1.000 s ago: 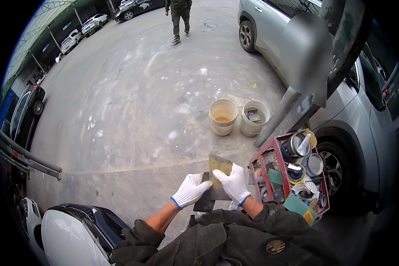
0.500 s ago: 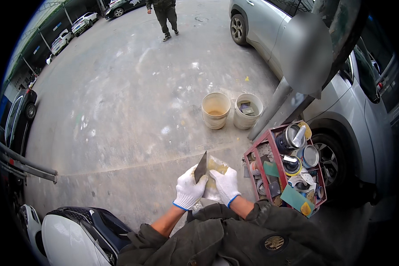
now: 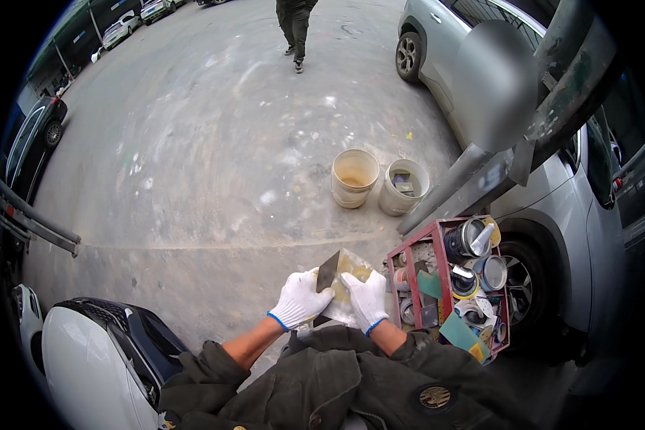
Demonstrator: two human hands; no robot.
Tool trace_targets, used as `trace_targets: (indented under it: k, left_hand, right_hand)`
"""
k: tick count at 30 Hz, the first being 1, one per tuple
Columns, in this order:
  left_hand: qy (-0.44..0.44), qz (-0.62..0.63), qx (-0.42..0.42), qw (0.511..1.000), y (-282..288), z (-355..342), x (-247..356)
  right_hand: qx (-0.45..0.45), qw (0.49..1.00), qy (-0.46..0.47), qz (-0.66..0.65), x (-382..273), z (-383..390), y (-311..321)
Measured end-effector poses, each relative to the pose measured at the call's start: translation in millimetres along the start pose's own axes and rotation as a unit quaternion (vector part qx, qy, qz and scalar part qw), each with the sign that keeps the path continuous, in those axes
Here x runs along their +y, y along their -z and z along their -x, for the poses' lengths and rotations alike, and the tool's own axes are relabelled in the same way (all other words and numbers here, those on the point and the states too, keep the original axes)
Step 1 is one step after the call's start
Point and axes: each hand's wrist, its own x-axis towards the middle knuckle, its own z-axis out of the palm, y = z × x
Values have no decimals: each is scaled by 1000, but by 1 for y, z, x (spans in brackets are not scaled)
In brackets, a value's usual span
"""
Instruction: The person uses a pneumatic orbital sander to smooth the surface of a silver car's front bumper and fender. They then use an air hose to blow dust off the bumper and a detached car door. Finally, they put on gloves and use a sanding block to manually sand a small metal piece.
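Note:
Both my hands wear white knitted gloves with blue cuffs and meet close together in front of my body. My left hand (image 3: 298, 299) is closed on a dark grey flat plate (image 3: 328, 271), its pointed corner tilted up and away from me. My right hand (image 3: 367, 298) pinches a pale, partly see-through sheet (image 3: 351, 264) smeared with yellowish stuff, thumb on top. The plate and the sheet lie side by side, the sheet's lower part showing between the gloves. Whether they touch I cannot tell.
A red-framed cart (image 3: 441, 251) holding cans and flat spreaders stands at my right, beside a silver car (image 3: 545, 188). Two whitish buckets, one (image 3: 353, 193) with brownish contents, the other (image 3: 401, 197) holding flat pieces, stand ahead. A person (image 3: 294, 29) is farther off. A white car part (image 3: 93, 365) is at lower left.
My hands have moved slightly apart, and the pale sheet has turned to show more of its face. The person ahead has stepped along. The whole view has shifted a little.

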Motion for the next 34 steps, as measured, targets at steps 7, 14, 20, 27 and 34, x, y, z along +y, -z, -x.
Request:
trace_targets:
  k: [7,14,20,27,34]
  left_hand:
    - [-78,38,-1,996,-4,-6,-10]
    - [15,99,-141,985,10,-12,-6]
    - [-57,125,-112,984,7,-15,6]
    - [65,390,51,917,-69,-33,-34]
    - [85,59,95,990,-36,-41,-40]
  right_hand:
    - [-11,1000,-5,-21,-17,7,5]
    - [-41,998,38,-16,-5,-6,9]
    - [-1,992,93,-89,-30,-42,23]
    - [221,961,126,-106,-11,-54,24]
    - [-95,944,140,284,9,-11,27]
